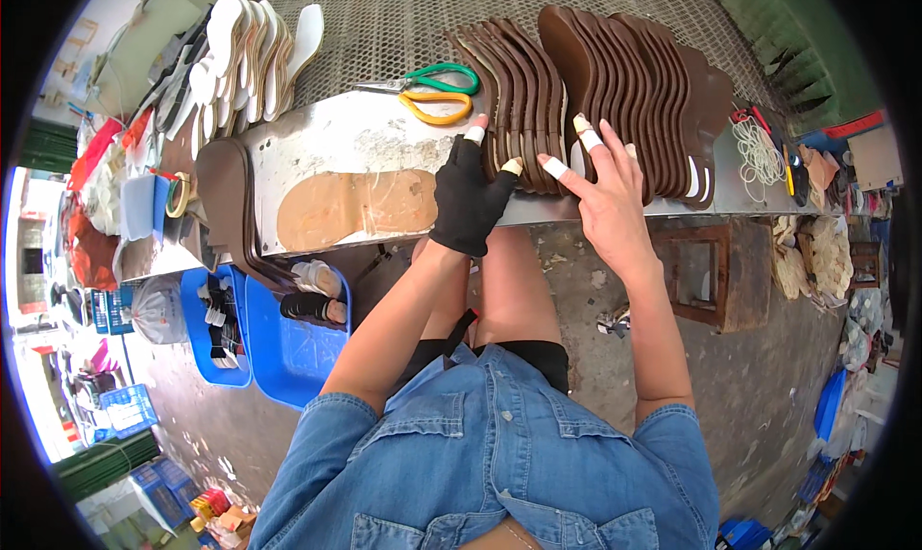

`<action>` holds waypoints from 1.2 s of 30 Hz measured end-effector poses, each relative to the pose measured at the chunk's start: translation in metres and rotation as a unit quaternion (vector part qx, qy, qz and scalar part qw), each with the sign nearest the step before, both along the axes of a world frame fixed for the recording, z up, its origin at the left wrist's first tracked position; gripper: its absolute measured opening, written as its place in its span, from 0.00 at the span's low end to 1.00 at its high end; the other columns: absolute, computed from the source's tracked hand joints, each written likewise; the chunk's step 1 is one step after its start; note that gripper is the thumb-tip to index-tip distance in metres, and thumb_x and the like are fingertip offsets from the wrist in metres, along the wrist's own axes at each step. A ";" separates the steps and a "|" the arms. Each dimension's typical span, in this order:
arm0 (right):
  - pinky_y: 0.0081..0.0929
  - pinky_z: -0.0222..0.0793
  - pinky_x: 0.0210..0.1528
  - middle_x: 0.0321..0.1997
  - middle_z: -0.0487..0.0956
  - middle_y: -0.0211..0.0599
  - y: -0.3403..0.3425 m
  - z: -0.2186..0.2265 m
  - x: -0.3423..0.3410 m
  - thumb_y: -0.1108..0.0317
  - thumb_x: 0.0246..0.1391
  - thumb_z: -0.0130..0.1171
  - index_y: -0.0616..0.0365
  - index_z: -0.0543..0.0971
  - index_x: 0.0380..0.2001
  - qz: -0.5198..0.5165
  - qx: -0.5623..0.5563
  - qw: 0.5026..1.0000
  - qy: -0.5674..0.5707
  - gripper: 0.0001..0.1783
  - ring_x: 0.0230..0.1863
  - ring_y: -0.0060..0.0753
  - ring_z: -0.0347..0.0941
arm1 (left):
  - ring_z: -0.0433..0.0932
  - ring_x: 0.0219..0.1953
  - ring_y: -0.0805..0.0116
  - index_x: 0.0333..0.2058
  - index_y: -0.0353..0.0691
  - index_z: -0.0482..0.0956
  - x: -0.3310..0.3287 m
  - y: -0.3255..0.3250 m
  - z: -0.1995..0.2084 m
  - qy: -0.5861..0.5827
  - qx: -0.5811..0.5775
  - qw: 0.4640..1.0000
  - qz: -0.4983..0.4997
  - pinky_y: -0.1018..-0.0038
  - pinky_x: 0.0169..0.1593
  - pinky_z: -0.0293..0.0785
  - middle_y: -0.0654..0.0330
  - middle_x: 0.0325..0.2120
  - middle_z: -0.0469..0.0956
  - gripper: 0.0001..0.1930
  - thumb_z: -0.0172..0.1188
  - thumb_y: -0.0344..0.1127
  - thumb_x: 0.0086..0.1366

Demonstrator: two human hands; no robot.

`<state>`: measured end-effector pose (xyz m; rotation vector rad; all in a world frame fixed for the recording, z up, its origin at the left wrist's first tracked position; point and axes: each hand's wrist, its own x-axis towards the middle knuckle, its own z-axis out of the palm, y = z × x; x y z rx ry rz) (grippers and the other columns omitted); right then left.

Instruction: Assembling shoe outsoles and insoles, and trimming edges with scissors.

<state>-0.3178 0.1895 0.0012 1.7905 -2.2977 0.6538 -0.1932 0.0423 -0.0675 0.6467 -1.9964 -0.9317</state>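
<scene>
My left hand (469,196), in a black fingerless glove with tape on its fingertips, rests at the near end of a smaller row of brown shoe insoles (519,89). Its thumb and forefinger are apart, touching the row's edge. Fingers spread, my right hand (612,190), with white tape on several fingers, reaches over the near ends of a larger row of overlapping brown insoles (624,98). Whether its fingertips press on them I cannot tell. Scissors (469,76) with one green and one yellow handle lie beyond my left hand.
Tan insole shapes (355,204) lie on the bench left of my hands, beside stacked brown insoles (226,199) overhanging its edge. White insoles (252,55) are piled farther back. A blue bin (288,358) stands below left, a wooden stool (744,271) below right. White cord (759,151) lies right.
</scene>
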 end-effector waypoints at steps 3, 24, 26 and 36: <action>0.47 0.47 0.64 0.59 0.63 0.42 -0.002 0.003 -0.001 0.81 0.42 0.50 0.43 0.77 0.47 0.001 -0.009 1.000 -0.006 0.28 0.66 0.47 0.51 | 0.75 0.43 0.47 0.56 0.35 0.63 0.000 0.002 0.002 -0.009 -0.008 1.000 0.004 0.62 0.44 0.72 0.43 0.42 0.73 0.34 0.64 0.37 0.52; 0.47 0.52 0.61 0.56 0.66 0.45 -0.004 0.008 -0.014 0.69 0.42 0.61 0.56 0.72 0.47 -0.111 -0.184 0.975 -0.056 0.24 0.61 0.49 0.58 | 0.76 0.30 0.71 0.58 0.34 0.61 0.007 0.010 0.015 0.035 0.157 0.986 -0.048 0.76 0.37 0.73 0.58 0.31 0.76 0.36 0.66 0.30 0.51; 0.42 0.57 0.58 0.54 0.66 0.51 0.026 0.008 -0.055 0.68 0.44 0.60 0.63 0.69 0.49 -0.261 -0.262 0.927 -0.058 0.27 0.57 0.52 0.61 | 0.75 0.29 0.73 0.58 0.34 0.62 0.004 0.005 0.007 0.060 0.150 0.985 -0.053 0.76 0.36 0.73 0.60 0.30 0.76 0.36 0.66 0.29 0.50; 0.34 0.70 0.43 0.36 0.79 0.55 0.050 -0.010 -0.158 0.40 0.46 0.57 0.70 0.77 0.39 -0.300 -0.062 0.910 -0.279 0.36 0.40 0.43 0.78 | 0.68 0.22 0.69 0.21 0.32 0.68 -0.031 -0.030 0.025 -0.156 0.167 0.973 -0.033 0.69 0.28 0.65 0.54 0.22 0.71 0.21 0.59 0.47 0.57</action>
